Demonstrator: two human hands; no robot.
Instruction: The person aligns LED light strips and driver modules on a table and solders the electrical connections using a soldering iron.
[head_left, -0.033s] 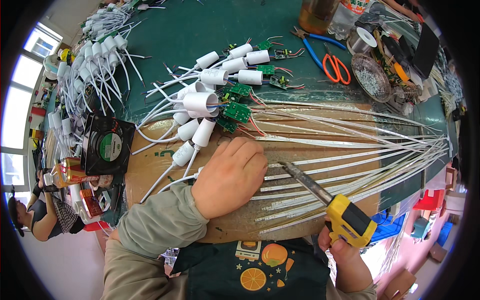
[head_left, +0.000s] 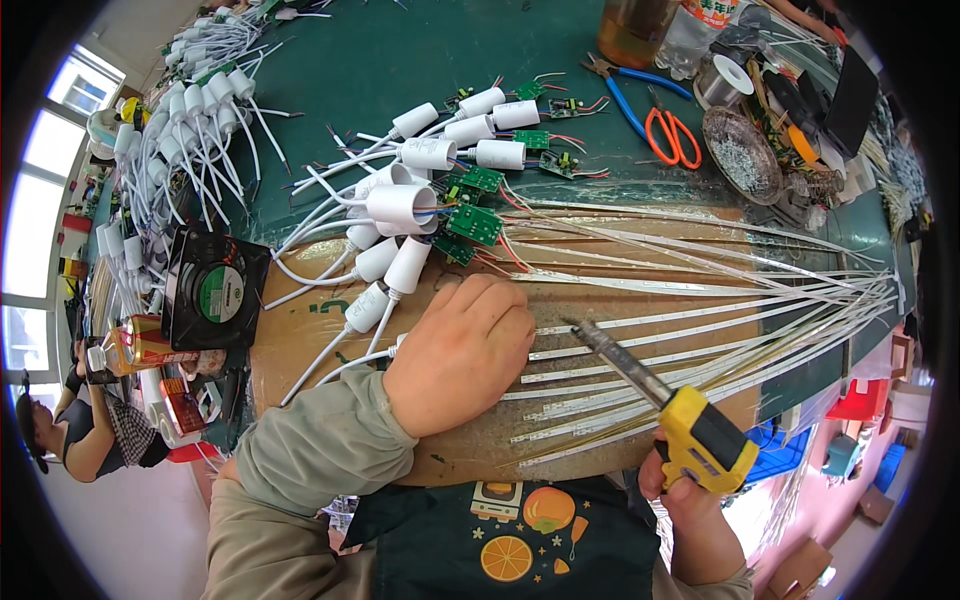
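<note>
My left hand (head_left: 460, 355) rests on a brown cardboard sheet (head_left: 430, 465), its fingers curled down and pressed together near the strip ends. A white cable end runs in beneath it; whatever the fingers pinch is hidden. In my right hand (head_left: 690, 515) is a yellow and black soldering gun (head_left: 705, 435), its dark tip just right of the left hand's fingers, above the strips. Narrow white LED strips (head_left: 650, 372) fan out to the right. Beyond the left hand lie white cylindrical caps (head_left: 400, 205) with cables, wired to green circuit boards (head_left: 475, 225).
A black fan (head_left: 210, 290) stands at the left, near a heap of white caps (head_left: 180, 130). Farther right are blue-handled pliers (head_left: 650, 82), orange scissors (head_left: 672, 138), a solder spool (head_left: 725, 80) and a metal dish (head_left: 742, 155). Another person (head_left: 105, 425) is at far left.
The soldering gun and my right hand have shifted slightly to the right, taking the tip a little away from my left fingers. My left hand has stayed in place.
</note>
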